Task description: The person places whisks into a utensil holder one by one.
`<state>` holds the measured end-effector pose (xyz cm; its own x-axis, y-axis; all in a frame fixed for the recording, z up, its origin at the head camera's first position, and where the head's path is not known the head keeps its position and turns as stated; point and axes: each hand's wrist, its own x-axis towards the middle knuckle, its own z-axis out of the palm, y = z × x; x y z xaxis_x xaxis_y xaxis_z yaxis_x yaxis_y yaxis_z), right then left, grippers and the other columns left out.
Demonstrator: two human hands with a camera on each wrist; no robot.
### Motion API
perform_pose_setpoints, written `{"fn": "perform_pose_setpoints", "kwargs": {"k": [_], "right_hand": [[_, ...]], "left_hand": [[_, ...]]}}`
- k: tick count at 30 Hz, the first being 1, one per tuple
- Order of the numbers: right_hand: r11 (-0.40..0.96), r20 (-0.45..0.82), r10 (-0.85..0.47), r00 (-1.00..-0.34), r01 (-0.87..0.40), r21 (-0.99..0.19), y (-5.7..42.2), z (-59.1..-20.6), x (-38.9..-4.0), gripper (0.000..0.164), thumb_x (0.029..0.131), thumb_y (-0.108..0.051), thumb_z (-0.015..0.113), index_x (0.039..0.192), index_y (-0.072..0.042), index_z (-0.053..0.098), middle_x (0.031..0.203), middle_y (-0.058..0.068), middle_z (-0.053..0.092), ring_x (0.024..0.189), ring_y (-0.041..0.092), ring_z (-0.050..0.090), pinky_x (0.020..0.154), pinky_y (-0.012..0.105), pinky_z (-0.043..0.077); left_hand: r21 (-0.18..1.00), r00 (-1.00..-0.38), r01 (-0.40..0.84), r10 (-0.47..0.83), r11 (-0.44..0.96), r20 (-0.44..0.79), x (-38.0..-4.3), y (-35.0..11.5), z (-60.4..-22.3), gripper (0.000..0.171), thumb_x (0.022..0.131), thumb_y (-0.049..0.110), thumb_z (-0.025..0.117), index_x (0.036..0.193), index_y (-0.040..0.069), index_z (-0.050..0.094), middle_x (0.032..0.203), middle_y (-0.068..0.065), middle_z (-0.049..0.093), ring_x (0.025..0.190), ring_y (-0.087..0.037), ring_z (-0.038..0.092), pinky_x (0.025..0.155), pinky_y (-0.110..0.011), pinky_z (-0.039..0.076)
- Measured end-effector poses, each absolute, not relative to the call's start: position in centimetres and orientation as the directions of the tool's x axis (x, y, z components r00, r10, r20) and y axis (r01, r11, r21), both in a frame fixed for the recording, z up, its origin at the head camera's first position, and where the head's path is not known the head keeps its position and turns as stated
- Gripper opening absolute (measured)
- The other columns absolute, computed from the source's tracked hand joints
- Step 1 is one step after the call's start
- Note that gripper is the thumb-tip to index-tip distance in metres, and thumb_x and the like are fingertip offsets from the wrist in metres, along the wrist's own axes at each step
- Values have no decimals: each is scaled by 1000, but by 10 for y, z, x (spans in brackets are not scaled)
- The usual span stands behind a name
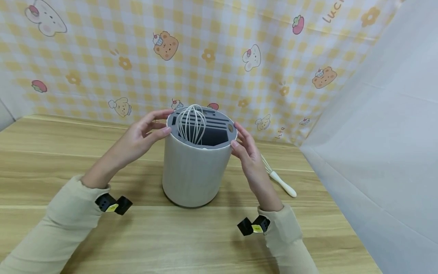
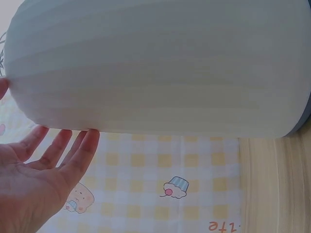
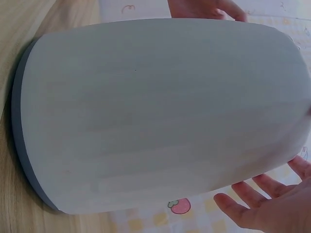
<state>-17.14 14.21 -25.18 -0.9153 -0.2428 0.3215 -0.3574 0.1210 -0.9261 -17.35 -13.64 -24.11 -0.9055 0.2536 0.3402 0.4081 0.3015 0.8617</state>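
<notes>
1 left hand point(image 1: 138, 136), spread, fingertips touching container point(image 1: 196, 171) top | 1 upended whisk point(image 1: 194, 125) inside | container upright on table point(image 1: 178, 243) between hands; likely stiff, smooth, hefty, best held low, both sides | 1 right hand point(image 1: 252, 161), likewise spread, fingertips opposite, nothing clenched | 1 other whisk point(image 1: 278, 179) lying beyond

Left grip point(image 1: 138, 136) and right grip point(image 1: 251, 156) apart, fingers point(image 2: 86, 153) spread

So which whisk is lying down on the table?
The whisk right of the right hand, white handle showing; the other whisk pokes wires-up from the holder.
</notes>
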Motion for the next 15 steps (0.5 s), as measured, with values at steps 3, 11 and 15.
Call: {"fn": "perform_pose_setpoints", "kwargs": {"k": [3, 11, 15], "right_hand": [[114, 329, -250, -911, -365, -924, 143, -251, -171, 49, 96, -25, 45, 143, -24, 33, 139, 4, 43, 125, 20, 44, 104, 45, 38], [117, 322, -257, -911, -360, -925, 144, -250, -172, 50, 96, -24, 45, 144, -21, 31, 139, 4, 42, 126, 20, 44, 105, 45, 38], [131, 307, -258, -916, -348, -928, 145, -249, -172, 51, 96, -23, 46, 145, -21, 31, 140, 4, 41, 126, 20, 43, 105, 45, 38]], "left_hand": [[862, -904, 409, 259, 300, 339, -173, -137, -240, 48, 96, 30, 49, 141, 21, 37, 142, -6, 39, 126, -28, 44, 102, -55, 37], [864, -904, 405, 274, 299, 329, -172, -137, -239, 48, 96, 30, 50, 141, 22, 37, 143, -4, 38, 125, -26, 44, 102, -56, 37], [867, -909, 393, 274, 305, 315, -172, -137, -239, 49, 95, 30, 51, 142, 24, 37, 144, -2, 37, 125, -26, 43, 102, -56, 37]]}}
